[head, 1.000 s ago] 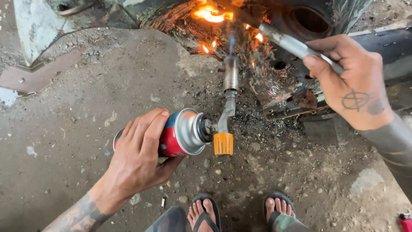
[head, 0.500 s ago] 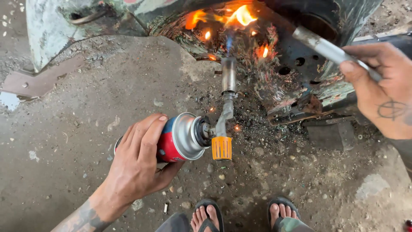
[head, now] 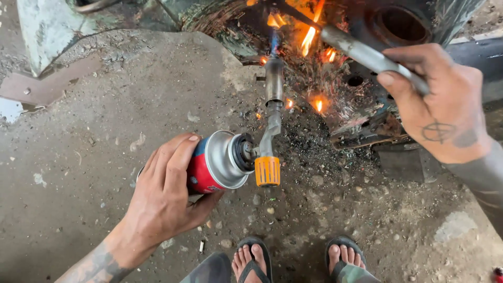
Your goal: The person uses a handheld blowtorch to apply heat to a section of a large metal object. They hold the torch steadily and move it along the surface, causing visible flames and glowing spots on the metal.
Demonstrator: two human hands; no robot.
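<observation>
Concrete floor (head: 94, 173), grey and gritty, fills most of the view. At twelve o'clock sits a large dark metal housing (head: 403, 26) with round holes, and flames (head: 309, 39) burn against it amid scattered embers and black ash. At ten o'clock a pale green metal body (head: 47, 31) stands beside a flat rusty plate (head: 42, 86). At six o'clock two feet in dark sandals (head: 254, 259) rest on the ground.

The left hand (head: 165, 196), at seven o'clock, is wrapped around a red and silver gas canister (head: 217, 162) lying on its side; its torch head (head: 273, 84), with an orange knob (head: 268, 171), points up toward the fire, a blue flame at its tip. The right hand (head: 437, 107), at two o'clock, is closed around a grey metal rod (head: 361, 51) whose far end reaches into the flames. The hands are well apart.
</observation>
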